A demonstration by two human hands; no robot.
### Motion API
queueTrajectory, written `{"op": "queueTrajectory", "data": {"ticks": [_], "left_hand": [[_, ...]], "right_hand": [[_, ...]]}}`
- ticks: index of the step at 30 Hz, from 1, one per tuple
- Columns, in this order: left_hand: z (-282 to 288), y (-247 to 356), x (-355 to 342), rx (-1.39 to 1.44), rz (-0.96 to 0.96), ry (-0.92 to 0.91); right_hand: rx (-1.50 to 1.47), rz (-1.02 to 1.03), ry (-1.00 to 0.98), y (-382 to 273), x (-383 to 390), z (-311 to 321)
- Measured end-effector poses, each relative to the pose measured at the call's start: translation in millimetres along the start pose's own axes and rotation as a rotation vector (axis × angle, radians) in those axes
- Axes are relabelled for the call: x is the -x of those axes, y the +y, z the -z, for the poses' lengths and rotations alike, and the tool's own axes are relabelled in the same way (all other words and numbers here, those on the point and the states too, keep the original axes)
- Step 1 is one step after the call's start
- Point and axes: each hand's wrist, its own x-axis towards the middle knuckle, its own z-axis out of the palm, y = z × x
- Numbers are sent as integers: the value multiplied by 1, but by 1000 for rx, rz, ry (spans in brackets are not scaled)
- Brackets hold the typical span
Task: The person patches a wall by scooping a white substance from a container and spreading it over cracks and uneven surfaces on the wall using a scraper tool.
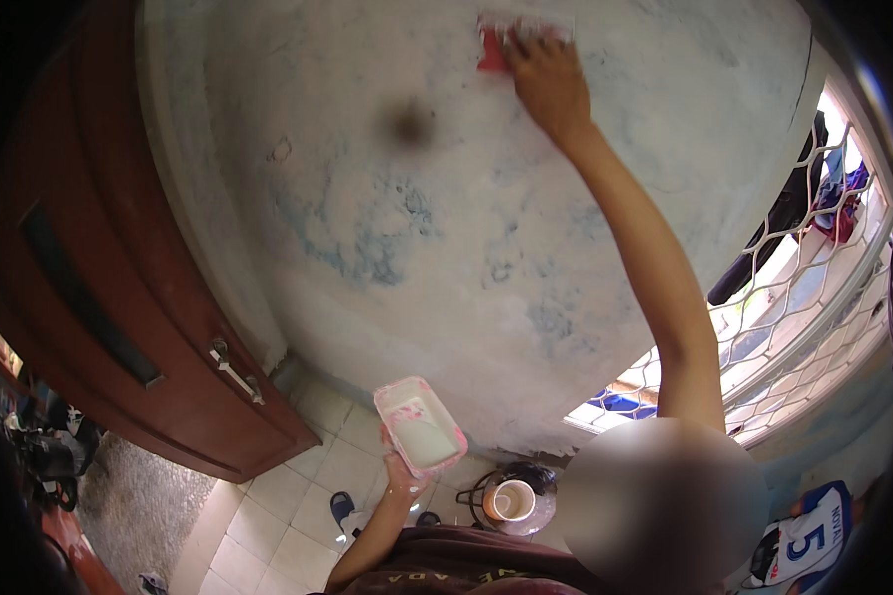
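My right hand is raised high on the wall, its fingers closed over a red plastic scraper that lies against the surface. The wall is whitish, with bluish-grey, rough patches around the middle. Low and close to my body, my left hand grips a small rectangular tray from beneath and the side. White paste lies inside the tray, and its rim has pink smears. Whitish residue marks the left hand's wrist.
At left stands a brown door with a metal handle. A window with a white metal grille is on the right. Below me, a white cup sits atop a rounded object on the tiled floor. A blurred patch hides the lower right.
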Motion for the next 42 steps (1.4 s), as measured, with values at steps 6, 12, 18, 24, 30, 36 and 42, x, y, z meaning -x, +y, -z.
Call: {"op": "queueTrajectory", "data": {"ticks": [6,12,18,24,30,36,42], "left_hand": [[-11,29,-6,-46,72,-78],[3,86,-18,-22,74,76],[8,112,-29,-54,163,40],[3,132,-41,-132,217,-23],[-15,144,-33,-151,353,-88],[1,163,-36,-143,337,-87],[14,143,-49,-95,259,-78]], "right_hand": [[-16,200,-270,-126,138,17],[-395,109,-111,-115,88,36],[80,-269,142,38,-22,44],[115,-51,-180,-63,55,14],[-290,29,-550,-190,131,43],[54,-301,143,-13,-4,49],[281,-429,-77,82,-11,45]]}}
